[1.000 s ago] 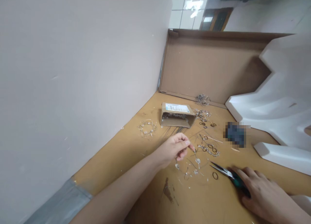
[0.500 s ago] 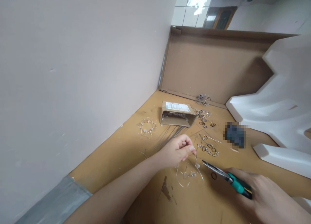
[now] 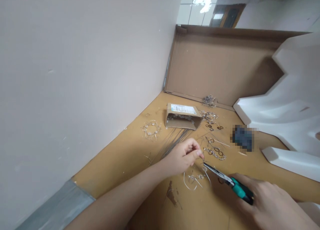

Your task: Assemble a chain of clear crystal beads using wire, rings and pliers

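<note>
Pinched between the thumb and fingers of my left hand (image 3: 188, 155) is the end of a beaded wire strand (image 3: 200, 177), with clear round beads and loose wire ends hanging below. My right hand (image 3: 266, 196) grips pliers (image 3: 238, 189) with green and black handles. Their metal tips reach the wire just under my left fingertips, right above a clear bead; whether the jaws are closed on it is too small to tell. Behind my left hand, a bundle of thin straight wires (image 3: 176, 141) lies on the table.
An open cardboard box (image 3: 183, 124) with clear beads lies behind the wires. A beaded wire ring (image 3: 151, 130) sits left of it. Dark rings (image 3: 217, 151) and a beaded chain (image 3: 220, 157) lie to the right, near a blurred dark object (image 3: 242, 137). White moulded foam (image 3: 265, 107) borders the right side.
The pliers in my right hand have moved left and slightly up, bringing their tips to the wire at my left fingertips. My left hand has barely moved; the hanging strand has shifted slightly.
</note>
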{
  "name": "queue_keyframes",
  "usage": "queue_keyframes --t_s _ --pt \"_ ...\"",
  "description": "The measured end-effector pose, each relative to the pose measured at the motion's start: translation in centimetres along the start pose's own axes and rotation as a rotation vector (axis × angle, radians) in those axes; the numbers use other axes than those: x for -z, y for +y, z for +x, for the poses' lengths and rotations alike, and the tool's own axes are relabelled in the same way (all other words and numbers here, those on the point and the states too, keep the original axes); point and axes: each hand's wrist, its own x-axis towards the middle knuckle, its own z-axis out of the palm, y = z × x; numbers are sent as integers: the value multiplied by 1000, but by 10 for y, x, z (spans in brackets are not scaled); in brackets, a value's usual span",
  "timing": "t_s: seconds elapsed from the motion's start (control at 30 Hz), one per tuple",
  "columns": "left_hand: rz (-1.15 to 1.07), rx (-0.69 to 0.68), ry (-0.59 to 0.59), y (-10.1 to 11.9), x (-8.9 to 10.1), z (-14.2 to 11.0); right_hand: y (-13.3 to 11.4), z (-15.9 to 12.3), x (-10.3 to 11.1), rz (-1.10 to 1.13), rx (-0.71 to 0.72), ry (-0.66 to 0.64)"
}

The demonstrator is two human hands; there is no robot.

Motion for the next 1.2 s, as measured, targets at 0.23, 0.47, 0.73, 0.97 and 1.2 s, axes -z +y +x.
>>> queue_keyframes --t_s 0.23,0.47,0.73,0.97,1.2 --pt "-83 2 5 -2 0 2 -5 0 2 67 16 -195" --pt "-108 4 20 -2 -1 1 -11 1 2 227 -5 -221" --pt "-120 4 16 1 -1 0 -18 -4 -6 452 -28 -199" --pt "-87 2 46 0 -4 -2 -20 -1 -3 400 -16 -261" --pt "-76 -35 64 -1 -3 -2 -15 -5 -11 261 -5 -257"
